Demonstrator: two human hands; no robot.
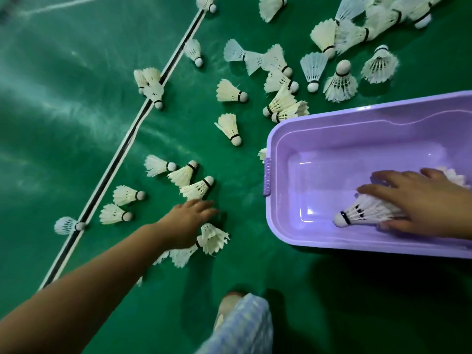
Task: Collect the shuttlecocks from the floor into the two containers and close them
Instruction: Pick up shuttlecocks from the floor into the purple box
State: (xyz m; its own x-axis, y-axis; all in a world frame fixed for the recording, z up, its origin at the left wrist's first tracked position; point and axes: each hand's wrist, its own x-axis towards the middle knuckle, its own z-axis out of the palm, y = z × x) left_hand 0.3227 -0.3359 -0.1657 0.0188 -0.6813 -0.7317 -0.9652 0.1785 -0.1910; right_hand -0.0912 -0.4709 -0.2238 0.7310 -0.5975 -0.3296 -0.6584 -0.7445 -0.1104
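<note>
Mostly the shuttlecocks [231, 94] lie all over the green floor [76, 98], and only a few sit in the purple tub [332, 118] (it has no lid on). Inside it, the right hand [419, 200] lies flat with fingers spread over one shuttlecock [357, 213], probably to drop it there. Nearby the left hand [186, 223] stretches out low, fingers loose, holding nothing, over a small bunch [213, 237].

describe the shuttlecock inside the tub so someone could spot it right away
Find the purple tub at the right. Inside it, under the right hand, lies a shuttlecock, cork pointing left. Most others lie on the green floor.
</note>
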